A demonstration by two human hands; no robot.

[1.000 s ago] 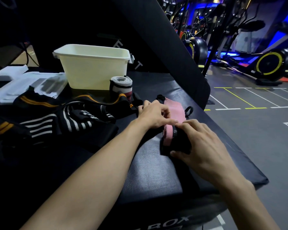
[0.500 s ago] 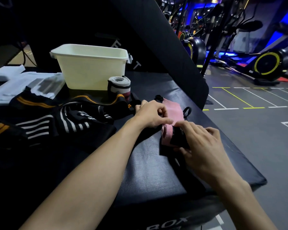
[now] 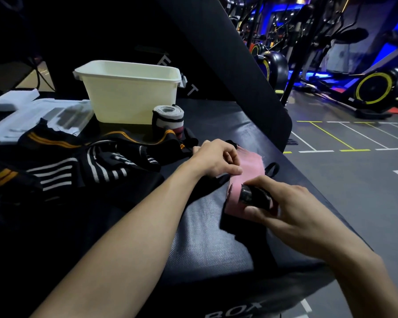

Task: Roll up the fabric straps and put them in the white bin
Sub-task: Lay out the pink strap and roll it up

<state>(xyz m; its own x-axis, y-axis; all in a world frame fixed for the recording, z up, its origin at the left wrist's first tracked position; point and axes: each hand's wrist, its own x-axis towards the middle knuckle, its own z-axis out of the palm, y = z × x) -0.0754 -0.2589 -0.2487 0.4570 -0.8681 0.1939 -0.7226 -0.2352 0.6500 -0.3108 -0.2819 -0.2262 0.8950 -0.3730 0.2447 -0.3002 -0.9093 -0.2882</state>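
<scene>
While both hands work near the right edge of the black padded platform (image 3: pixel 216 244), the left side holds clutter: white foam packing pieces (image 3: pixel 16 115) at far left, then a heap of unrolled black straps (image 3: pixel 83 161) with white and orange stripes spreading toward the middle. Behind the heap stands the white bin (image 3: pixel 129 97), upright, open top, its inside not visible from here. Just right of the bin, touching or nearly touching its wall (cannot tell which), a grey rolled strap (image 3: pixel 168 118) stands on end. The left hand (image 3: pixel 213 160) has curled fingers, thumb pressing down on the flat far part of the pink strap (image 3: pixel 251 167). The right hand (image 3: pixel 283 203) pinches the rolled near end of that strap, thumb below and fingers over a black section wound at the roll. A small black loop (image 3: pixel 272 169) lies beside the pink strap, near the platform's right edge. Bare platform surface lies toward the camera, between the forearms. A slanted black pad (image 3: pixel 228 72) rises behind. Right of the edge the grey gym floor (image 3: pixel 354 191) with painted lines is open; exercise machines (image 3: pixel 372 90) stand well back.
</scene>
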